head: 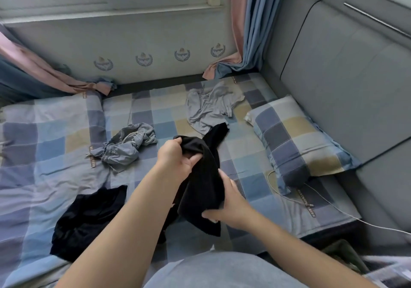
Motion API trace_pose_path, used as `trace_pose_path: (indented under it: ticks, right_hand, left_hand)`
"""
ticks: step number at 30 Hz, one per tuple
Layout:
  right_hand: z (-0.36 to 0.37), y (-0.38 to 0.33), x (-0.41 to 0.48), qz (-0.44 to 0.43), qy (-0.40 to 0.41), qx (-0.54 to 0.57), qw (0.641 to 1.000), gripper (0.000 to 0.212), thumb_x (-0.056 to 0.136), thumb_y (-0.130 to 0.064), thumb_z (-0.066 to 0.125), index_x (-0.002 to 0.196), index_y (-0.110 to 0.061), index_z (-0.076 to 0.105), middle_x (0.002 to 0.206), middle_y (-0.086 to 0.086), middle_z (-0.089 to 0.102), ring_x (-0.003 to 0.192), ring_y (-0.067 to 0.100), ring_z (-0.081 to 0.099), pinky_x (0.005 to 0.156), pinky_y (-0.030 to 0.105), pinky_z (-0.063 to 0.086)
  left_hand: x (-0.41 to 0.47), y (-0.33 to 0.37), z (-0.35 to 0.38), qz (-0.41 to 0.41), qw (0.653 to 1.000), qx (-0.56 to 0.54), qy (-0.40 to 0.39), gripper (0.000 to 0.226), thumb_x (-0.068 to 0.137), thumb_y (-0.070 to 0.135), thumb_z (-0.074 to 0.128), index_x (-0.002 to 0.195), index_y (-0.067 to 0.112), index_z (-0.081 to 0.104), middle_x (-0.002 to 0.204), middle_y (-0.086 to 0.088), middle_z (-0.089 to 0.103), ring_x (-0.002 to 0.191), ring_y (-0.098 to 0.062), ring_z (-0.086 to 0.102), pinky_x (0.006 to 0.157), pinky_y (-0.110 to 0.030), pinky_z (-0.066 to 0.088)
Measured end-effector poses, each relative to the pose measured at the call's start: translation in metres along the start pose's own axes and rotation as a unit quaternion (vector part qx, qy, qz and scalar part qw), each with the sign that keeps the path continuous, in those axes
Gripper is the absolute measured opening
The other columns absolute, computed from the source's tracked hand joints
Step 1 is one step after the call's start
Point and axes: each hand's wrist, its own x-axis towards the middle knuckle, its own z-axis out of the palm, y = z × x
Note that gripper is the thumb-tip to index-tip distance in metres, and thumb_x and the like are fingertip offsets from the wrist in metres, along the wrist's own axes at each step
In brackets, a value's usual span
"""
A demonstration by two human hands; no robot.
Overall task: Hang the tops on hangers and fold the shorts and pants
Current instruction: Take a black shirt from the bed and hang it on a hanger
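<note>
A black garment (204, 176) hangs bunched above the checked bed between both hands. My left hand (175, 156) grips its upper end, fingers curled into the cloth. Lower down, my right hand (229, 203) holds its lower part. A crumpled grey-blue pair of shorts (126, 145) lies on the bed to the left. Farther back, a light grey top (211, 107) lies spread and wrinkled. Another dark garment (89, 218) lies flat at the near left. No hanger is in view.
A checked pillow (298, 141) leans at the right against the grey padded headboard (347, 83). A white cable (311, 201) runs across the mattress edge beside it. A rolled checked quilt (44, 132) covers the left side. Curtains hang at both window corners.
</note>
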Motion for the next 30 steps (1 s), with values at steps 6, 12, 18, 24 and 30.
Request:
trace_pose_path:
  ticks: [6, 12, 18, 24, 30]
  right_hand:
    - [-0.013, 0.016, 0.028, 0.042, 0.095, -0.02, 0.994, 0.013, 0.092, -0.02, 0.063, 0.08, -0.023, 0.058, 0.071, -0.008, 0.061, 0.075, 0.016, 0.056, 0.07, 0.033, 0.044]
    - [-0.055, -0.007, 0.032, 0.029, 0.184, 0.17, 0.968, 0.018, 0.096, -0.003, 0.061, 0.081, -0.013, 0.057, 0.076, 0.005, 0.06, 0.077, 0.02, 0.055, 0.067, 0.023, 0.043]
    - [-0.098, -0.075, 0.029, -0.033, 0.183, 0.347, 0.919, 0.012, 0.098, -0.004, 0.059, 0.095, -0.015, 0.062, 0.082, 0.011, 0.061, 0.066, 0.019, 0.058, 0.057, 0.031, 0.051]
    - [-0.101, -0.113, 0.015, -0.096, 0.104, 0.388, 0.911, 0.02, 0.101, -0.002, 0.052, 0.096, -0.009, 0.07, 0.078, 0.007, 0.067, 0.07, 0.019, 0.066, 0.071, 0.03, 0.058]
    - [-0.109, -0.125, 0.009, -0.103, 0.083, 0.467, 0.874, 0.018, 0.102, -0.004, 0.051, 0.103, -0.007, 0.068, 0.091, 0.013, 0.072, 0.086, 0.026, 0.072, 0.083, 0.038, 0.06]
  left_hand:
    - [-0.003, 0.009, -0.004, -0.008, 0.998, -0.06, -0.013, 0.024, 0.11, 0.014, 0.033, 0.123, 0.001, 0.049, 0.132, -0.024, 0.056, 0.122, -0.039, 0.058, 0.082, -0.054, 0.049]
    - [0.005, 0.012, -0.024, -0.002, 0.999, -0.044, -0.013, 0.031, 0.107, 0.015, 0.047, 0.132, -0.001, 0.052, 0.121, -0.022, 0.065, 0.113, -0.037, 0.063, 0.079, -0.048, 0.054]
    - [-0.01, -0.012, -0.031, 0.061, 0.933, 0.305, -0.178, 0.032, 0.09, 0.047, 0.069, 0.118, 0.03, 0.066, 0.12, 0.005, 0.072, 0.118, -0.02, 0.065, 0.096, -0.039, 0.05]
    - [-0.014, -0.056, -0.02, 0.24, 0.833, 0.458, -0.197, 0.057, 0.063, 0.046, 0.082, 0.114, 0.032, 0.06, 0.107, 0.007, 0.071, 0.101, -0.013, 0.069, 0.093, -0.043, 0.057]
    - [-0.006, -0.042, -0.021, 0.315, 0.827, 0.439, -0.157, 0.014, 0.09, 0.041, 0.058, 0.099, 0.037, 0.069, 0.098, 0.01, 0.075, 0.099, -0.017, 0.069, 0.095, -0.053, 0.053]
